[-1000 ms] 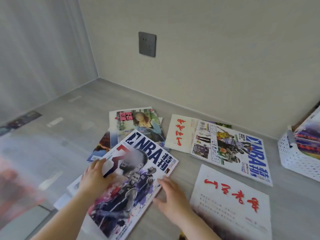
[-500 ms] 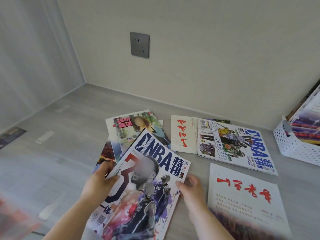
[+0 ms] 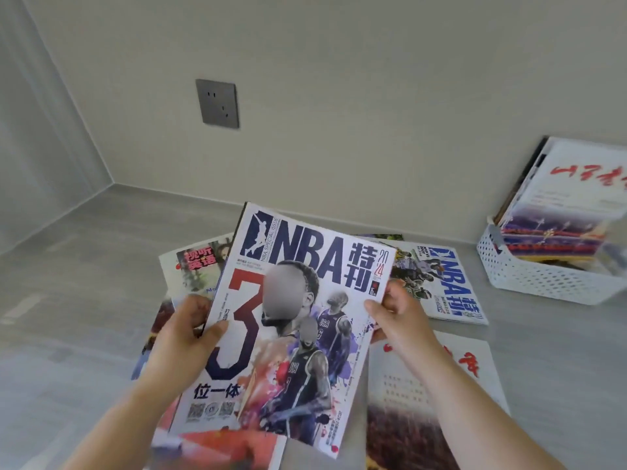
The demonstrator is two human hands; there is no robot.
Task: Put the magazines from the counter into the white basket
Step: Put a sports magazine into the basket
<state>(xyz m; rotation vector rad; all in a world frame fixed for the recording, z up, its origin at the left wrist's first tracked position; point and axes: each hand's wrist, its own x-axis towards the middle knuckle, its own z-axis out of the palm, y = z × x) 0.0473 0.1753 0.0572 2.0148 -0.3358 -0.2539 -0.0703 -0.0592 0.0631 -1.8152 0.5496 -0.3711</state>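
Observation:
An NBA magazine (image 3: 305, 266) with a big red "3" on its cover is lifted and tilted toward me above the grey counter (image 3: 84, 266). My left hand (image 3: 186, 330) grips its left edge, thumb on the cover. My right hand (image 3: 397, 313) pinches its right edge. The white perforated basket (image 3: 529, 276) stands at the right by the wall, with several magazines (image 3: 570, 198) upright in it. More magazines lie on the counter: a second NBA issue (image 3: 451, 286), a white one with red script (image 3: 475, 371), and a language magazine (image 3: 193, 266) partly hidden behind the held one.
A grey wall socket (image 3: 217, 103) is set in the beige back wall. The counter meets a side wall at the far left corner. Other magazine covers (image 3: 217, 449) lie under the held one near the front edge.
Both hands have taken the NBA magazine by its edges and raised it off the pile, tilting it up. The view has swung right, so more of the basket shows.

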